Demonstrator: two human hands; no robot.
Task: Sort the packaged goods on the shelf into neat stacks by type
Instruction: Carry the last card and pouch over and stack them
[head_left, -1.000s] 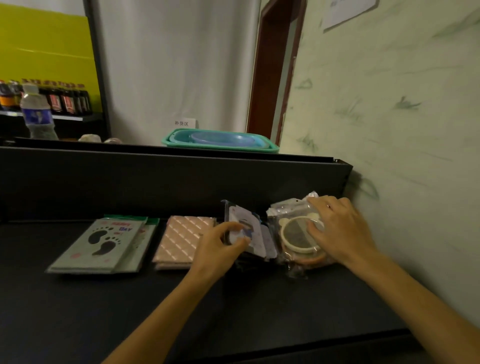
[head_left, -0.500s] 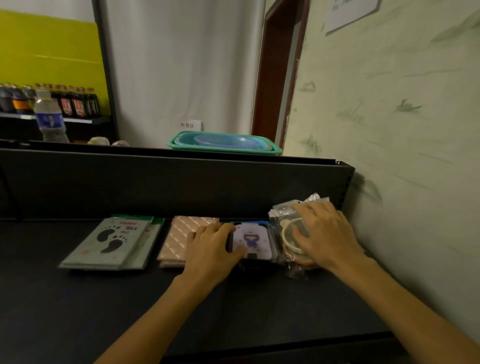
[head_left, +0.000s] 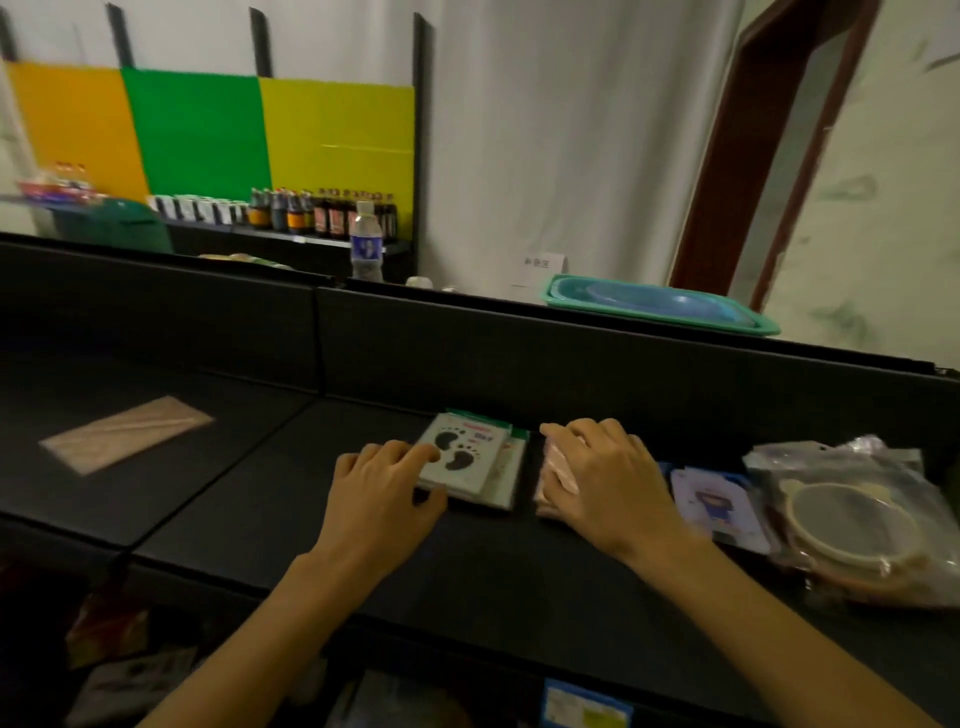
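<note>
1. The left hand (head_left: 382, 493) rests on the near left corner of the stack of flat white-and-green packets printed with black footprints (head_left: 470, 460); its fingers (head_left: 410, 452) lie fairly straight on top, the thumb against the near edge; I judge it is squaring this stack, so it should press lightly and push the edges flush rather than lift.
2. The right hand (head_left: 605, 486) lies over the pale pink quilted packets (head_left: 556, 467) just beside the footprint stack; its fingers are bent loosely over the far edge, pressing and not plainly gripping; it should hold this pile steady and nudge it parallel to its neighbour, keeping the narrow gap so the two types stay apart.
3. These goods sit on the black shelf (head_left: 493, 566) near its back wall; sliding each pile back against that wall would probably straighten both at once.
4. To the right lie a flat lilac packet with a cartoon figure (head_left: 719, 506) and, overlapping its right edge, clear crinkled plastic bags holding round cream-rimmed items (head_left: 857, 519); the bags look slippery and loose, so they will likely need both hands.
5. A lone tan packet in clear film (head_left: 127, 434) lies well apart on the left shelf section; whether it matches the pink pile I cannot tell; check before stacking it.
</note>
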